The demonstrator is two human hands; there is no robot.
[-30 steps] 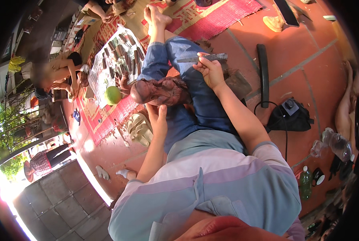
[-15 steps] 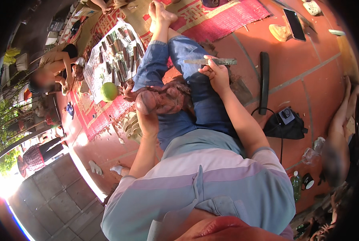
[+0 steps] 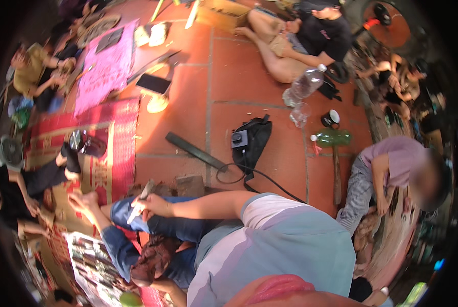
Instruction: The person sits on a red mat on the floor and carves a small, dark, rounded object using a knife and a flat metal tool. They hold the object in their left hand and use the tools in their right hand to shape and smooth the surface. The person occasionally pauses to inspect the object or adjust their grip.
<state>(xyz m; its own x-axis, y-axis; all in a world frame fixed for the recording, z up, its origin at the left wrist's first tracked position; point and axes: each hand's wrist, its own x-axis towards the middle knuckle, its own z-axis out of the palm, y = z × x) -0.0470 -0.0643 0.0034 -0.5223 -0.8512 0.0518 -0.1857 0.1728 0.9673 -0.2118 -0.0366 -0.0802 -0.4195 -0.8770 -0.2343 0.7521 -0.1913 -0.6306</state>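
On my lap, at the lower left, rests a reddish-brown carved wooden figure [image 3: 156, 256] with a rounded end. My left hand [image 3: 161, 283] holds it from underneath; its fingers are mostly hidden behind the wood. Above my jeans, my right hand [image 3: 151, 205] is closed around a slim flat carving tool [image 3: 133, 215]. Its pale end points down and left, and its darker end sticks up past the fingers. The tool is apart from the carving.
A white sheet [image 3: 78, 243] with several carving tools and a green round fruit [image 3: 130, 299] lie at the lower left. Ahead are a dark flat bar [image 3: 193, 150], a black bag [image 3: 253, 138] with a cable, bottles [image 3: 306, 87] and a phone [image 3: 154, 83]. Several people sit around.
The view has swung to the right, so the carving and the tool sheet now appear lower left. Both hands keep their holds, the right on the carving tool, the left on the figure.
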